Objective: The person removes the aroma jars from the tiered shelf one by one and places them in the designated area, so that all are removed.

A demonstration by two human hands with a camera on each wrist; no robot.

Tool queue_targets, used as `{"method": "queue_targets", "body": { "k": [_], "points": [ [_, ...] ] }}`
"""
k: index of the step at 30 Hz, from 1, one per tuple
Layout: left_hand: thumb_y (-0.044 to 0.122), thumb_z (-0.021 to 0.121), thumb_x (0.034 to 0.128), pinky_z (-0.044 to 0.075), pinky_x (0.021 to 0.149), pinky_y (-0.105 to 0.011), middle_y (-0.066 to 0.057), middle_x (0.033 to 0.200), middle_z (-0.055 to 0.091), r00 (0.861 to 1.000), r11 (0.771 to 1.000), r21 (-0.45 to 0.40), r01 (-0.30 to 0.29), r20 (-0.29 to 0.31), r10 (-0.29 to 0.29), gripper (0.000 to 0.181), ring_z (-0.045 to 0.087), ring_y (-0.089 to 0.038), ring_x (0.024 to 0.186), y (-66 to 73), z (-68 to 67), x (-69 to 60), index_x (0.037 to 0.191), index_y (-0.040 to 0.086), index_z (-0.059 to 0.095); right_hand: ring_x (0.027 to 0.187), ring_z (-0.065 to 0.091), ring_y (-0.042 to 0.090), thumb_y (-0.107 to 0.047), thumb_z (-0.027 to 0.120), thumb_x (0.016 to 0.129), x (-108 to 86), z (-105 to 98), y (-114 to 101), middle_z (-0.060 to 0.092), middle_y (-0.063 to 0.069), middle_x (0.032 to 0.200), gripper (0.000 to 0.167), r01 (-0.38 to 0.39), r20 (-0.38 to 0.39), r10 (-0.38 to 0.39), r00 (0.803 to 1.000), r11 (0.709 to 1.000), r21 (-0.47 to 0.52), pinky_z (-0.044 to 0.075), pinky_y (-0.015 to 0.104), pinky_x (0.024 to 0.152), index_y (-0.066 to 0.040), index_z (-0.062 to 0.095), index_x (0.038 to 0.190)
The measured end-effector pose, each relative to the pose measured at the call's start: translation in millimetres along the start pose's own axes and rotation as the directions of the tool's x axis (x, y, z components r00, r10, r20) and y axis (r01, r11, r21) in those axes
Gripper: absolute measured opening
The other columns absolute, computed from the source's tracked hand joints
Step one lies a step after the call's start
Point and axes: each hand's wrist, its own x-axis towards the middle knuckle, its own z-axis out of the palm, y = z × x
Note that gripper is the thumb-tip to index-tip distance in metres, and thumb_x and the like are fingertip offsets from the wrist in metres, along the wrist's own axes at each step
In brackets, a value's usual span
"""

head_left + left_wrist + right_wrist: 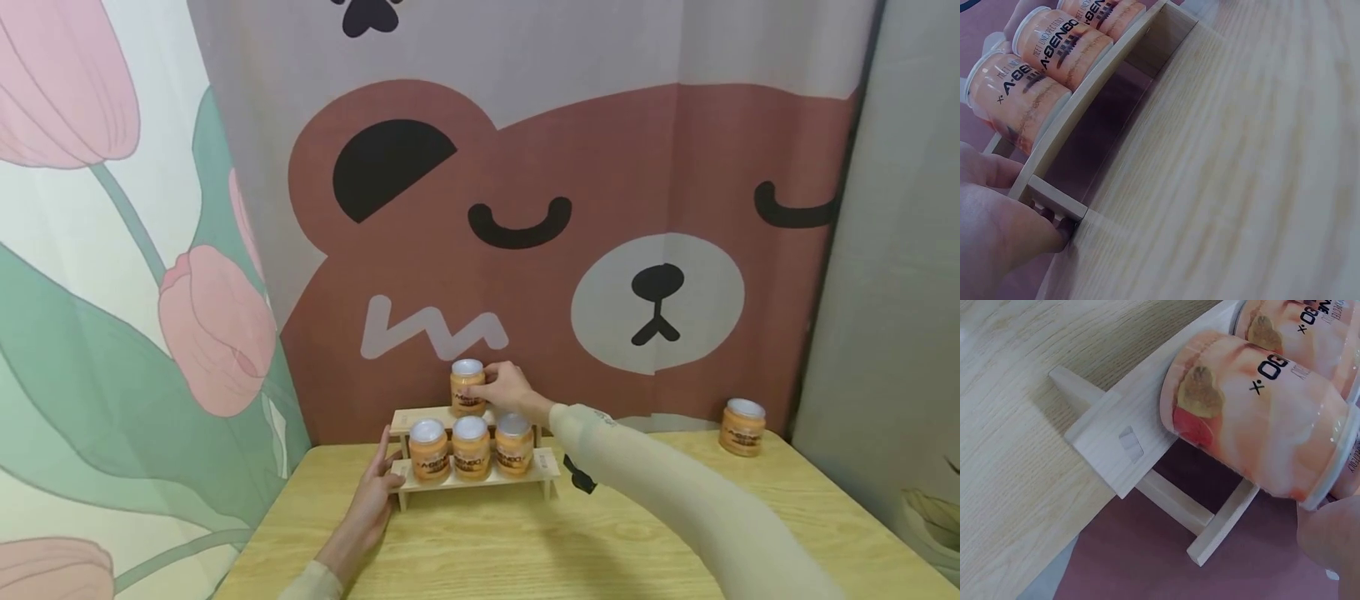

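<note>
A two-step wooden rack [546, 465] stands on the table. My left hand [370, 493] holds its left end; in the left wrist view, that hand's [991, 219] fingers curl about the end of the board and its leg. On the upper step is an orange jar with a pale lid [467, 385], which my right hand [512, 390] grips from the right side. Three similar jars stand in a row on the lower step: a left jar [430, 460], a middle jar [471, 458] and a right jar [513, 457]. The right jar [1229, 419] looms large in the right wrist view.
Another orange jar [742, 429] stands at the far right corner of the wooden table [480, 550]. Behind the table hangs a curtain with a bear print [637, 167]; a tulip-print curtain [120, 333] hangs at the left. A plant [930, 508] shows at the right edge.
</note>
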Motion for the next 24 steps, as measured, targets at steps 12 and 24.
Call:
{"method": "queue_targets", "body": {
  "k": [12, 24],
  "points": [
    [-0.015, 0.047, 0.086, 0.004, 0.112, -0.069, -0.031, 0.162, 0.006, 1.0, 1.0, 0.003, 0.001, 0.004, -0.001, 0.102, 0.001, -0.049, 0.148, -2.3, -1.4, -2.8, 0.164, 0.039, 0.007, 0.103, 0.067, 0.021, -0.04, 0.084, 0.083, -12.5, -25, -2, 0.073, 0.003, 0.11, 0.057, 0.013, 0.014, -0.013, 1.0, 1.0, 0.009, 0.056, 0.041, 0.085, -0.006, 0.07, 0.126],
    [-0.015, 0.047, 0.0862, 0.013, 0.114, -0.062, -0.03, 0.163, 0.004, 1.0, 1.0, 0.018, -0.005, -0.007, 0.005, 0.103, 0.003, -0.048, 0.149, -0.5, -1.6, 1.6, 0.162, 0.044, 0.01, 0.107, 0.066, 0.023, -0.044, 0.084, 0.081, -24.8, -71, 17, 0.072, 0.003, 0.112, 0.063, -0.001, -0.001, 0.001, 1.0, 1.0, -0.02, 0.056, 0.044, 0.086, -0.006, 0.069, 0.128]
  ]
}}
